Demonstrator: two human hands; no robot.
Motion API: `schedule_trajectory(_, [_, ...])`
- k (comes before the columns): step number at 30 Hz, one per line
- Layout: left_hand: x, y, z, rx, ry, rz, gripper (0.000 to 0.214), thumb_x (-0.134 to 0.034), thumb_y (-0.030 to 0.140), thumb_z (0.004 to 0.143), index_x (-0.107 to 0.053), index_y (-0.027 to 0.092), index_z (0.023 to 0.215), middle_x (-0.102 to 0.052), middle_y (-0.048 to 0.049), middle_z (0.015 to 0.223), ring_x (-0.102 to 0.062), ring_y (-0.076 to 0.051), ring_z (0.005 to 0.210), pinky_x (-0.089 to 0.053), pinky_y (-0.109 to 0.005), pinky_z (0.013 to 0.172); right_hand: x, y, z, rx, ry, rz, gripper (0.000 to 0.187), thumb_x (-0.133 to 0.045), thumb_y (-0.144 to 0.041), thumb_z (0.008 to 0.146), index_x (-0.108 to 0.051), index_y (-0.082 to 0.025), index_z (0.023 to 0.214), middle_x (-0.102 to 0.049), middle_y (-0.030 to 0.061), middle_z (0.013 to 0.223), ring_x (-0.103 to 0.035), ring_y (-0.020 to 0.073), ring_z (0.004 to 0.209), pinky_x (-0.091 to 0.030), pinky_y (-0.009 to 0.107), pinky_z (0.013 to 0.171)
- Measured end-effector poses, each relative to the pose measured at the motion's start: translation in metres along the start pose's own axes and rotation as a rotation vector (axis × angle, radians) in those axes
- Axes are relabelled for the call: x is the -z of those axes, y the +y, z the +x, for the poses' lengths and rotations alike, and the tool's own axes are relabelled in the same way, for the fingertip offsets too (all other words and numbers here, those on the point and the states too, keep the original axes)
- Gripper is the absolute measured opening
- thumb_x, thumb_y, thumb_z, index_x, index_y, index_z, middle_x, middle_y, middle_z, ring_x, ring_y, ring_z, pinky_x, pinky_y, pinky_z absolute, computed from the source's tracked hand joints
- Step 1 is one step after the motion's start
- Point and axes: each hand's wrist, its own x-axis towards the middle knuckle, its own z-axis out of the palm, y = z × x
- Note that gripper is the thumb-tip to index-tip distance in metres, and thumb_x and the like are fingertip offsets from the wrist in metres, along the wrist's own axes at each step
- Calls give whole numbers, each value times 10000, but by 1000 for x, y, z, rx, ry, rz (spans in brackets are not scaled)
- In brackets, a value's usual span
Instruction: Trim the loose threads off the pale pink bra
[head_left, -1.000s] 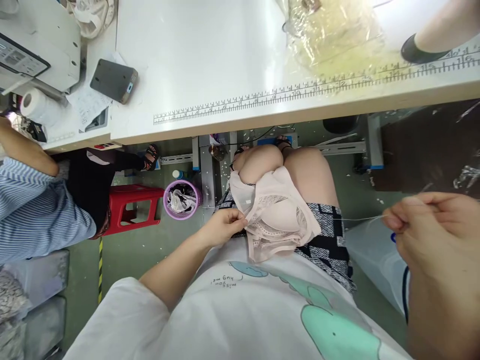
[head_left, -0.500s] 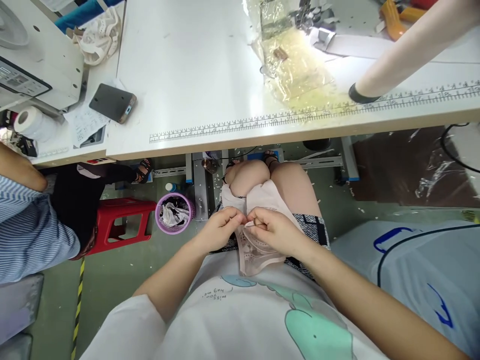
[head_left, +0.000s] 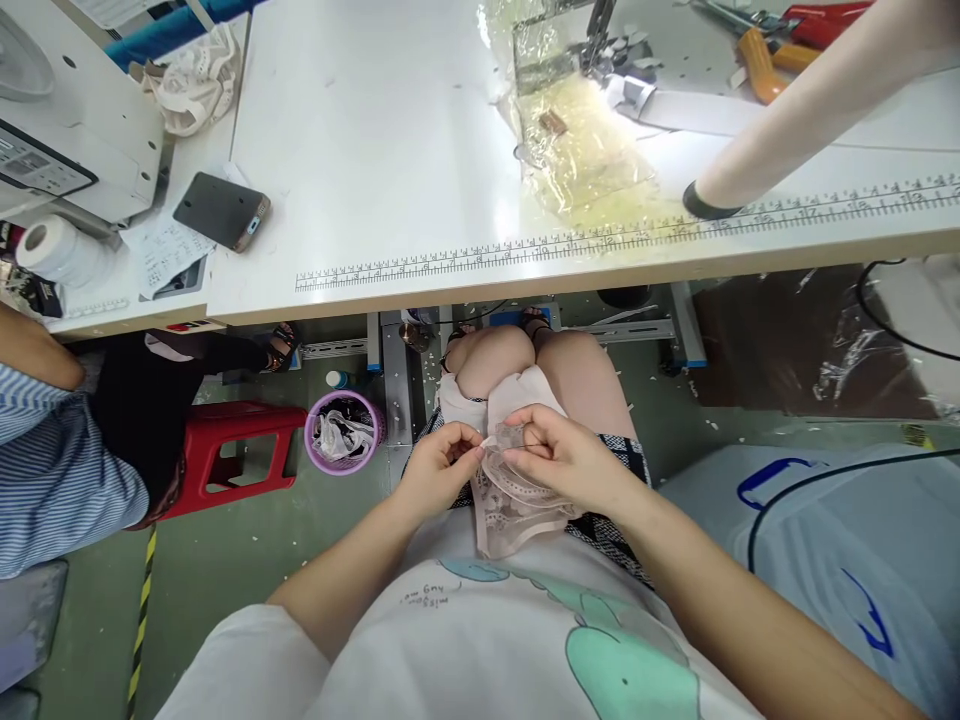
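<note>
A pale pink bra [head_left: 514, 515] with a lace band and moulded cups lies across my lap. My left hand [head_left: 442, 465] pinches a small whitish bit at the bra's upper edge between thumb and forefinger. Beside it, my right hand [head_left: 566, 455] is closed, thumb against fingers, on the same part of the bra. A small see-through piece [head_left: 510, 436] shows at the right fingertips; whether it belongs to the bra I cannot tell. The two hands are a little apart, just above my thighs.
Ahead is a white table [head_left: 375, 150] with a printed ruler [head_left: 480, 252] along its edge. A sewing machine's slanted pale post [head_left: 795, 110] and orange-handled scissors [head_left: 763, 65] are at right. A purple basket [head_left: 345, 467], a red stool [head_left: 247, 430] and a seated co-worker [head_left: 67, 450] are at left.
My hands have drawn slightly apart, and a see-through piece now shows between the fingertips. The whole view has shifted slightly.
</note>
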Motion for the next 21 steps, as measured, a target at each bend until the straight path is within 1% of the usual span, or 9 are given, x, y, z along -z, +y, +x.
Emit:
schedule_trajectory(3, [0,0,1,60,-13,-142,193,-594,315,721,-519,138,738,-504,13,628,-462,-86,563,-378,-204,536,7,1,-6,-15,66,97,242,-496,-365,737,-494,-167,877,-304,-78,541,-306,86,462,-277,218,439])
schedule_trajectory(5, [-1,1,0,116,-33,-223,226,-600,341,720,-494,144,746,-461,48,524,-416,-65,452,-332,-183,443,10,4,-10,-9,97,152,222,-449,-365,784,-503,-169,874,-323,-70,531,-316,88,448,-272,220,424])
schedule_trajectory(7, [-2,2,1,166,-43,-291,254,-603,365,721,-467,154,755,-433,75,443,-378,-55,366,-294,-168,380,12,7,-13,14,123,212,213,-402,-343,826,-492,-177,924,-346,-68,518,-348,95,440,-299,224,429])
schedule_trajectory(9, [-3,4,1,190,-30,-344,285,-623,381,705,-457,156,759,-477,67,439,-419,-64,354,-337,-170,374,13,11,-15,30,138,227,205,-365,-308,854,-471,-185,979,-396,-59,533,-412,107,464,-354,235,466])
schedule_trajectory(11, [-4,6,2,191,4,-391,320,-664,383,667,-470,147,763,-539,41,501,-494,-80,407,-412,-187,414,11,13,-15,37,130,138,183,-342,-264,864,-481,-191,958,-478,-34,588,-472,115,510,-395,248,516])
schedule_trajectory(14, [-6,8,2,201,41,-456,365,-723,360,604,-506,128,785,-563,32,570,-547,-85,474,-465,-191,457,3,13,-13,84,100,-114,174,-357,-213,848,-528,-191,870,-592,8,732,-541,131,629,-416,260,596])
schedule_trajectory(17, [-6,9,1,210,39,-480,355,-734,340,597,-519,122,776,-569,32,562,-557,-86,486,-484,-190,474,-7,9,-9,158,88,-272,152,-428,-249,823,-546,-181,889,-626,36,842,-561,154,718,-419,268,629])
schedule_trajectory(19, [-5,8,0,206,40,-474,342,-727,347,605,-518,124,759,-576,27,543,-557,-89,479,-488,-194,474,-12,6,-7,166,70,-329,153,-477,-276,792,-548,-170,877,-627,42,807,-553,158,675,-411,268,593])
schedule_trajectory(21, [-5,8,0,198,49,-459,341,-716,368,613,-519,126,750,-578,23,524,-554,-94,467,-488,-200,466,-14,4,-6,171,61,-362,133,-480,-272,784,-550,-170,831,-616,31,728,-536,155,629,-398,264,566])
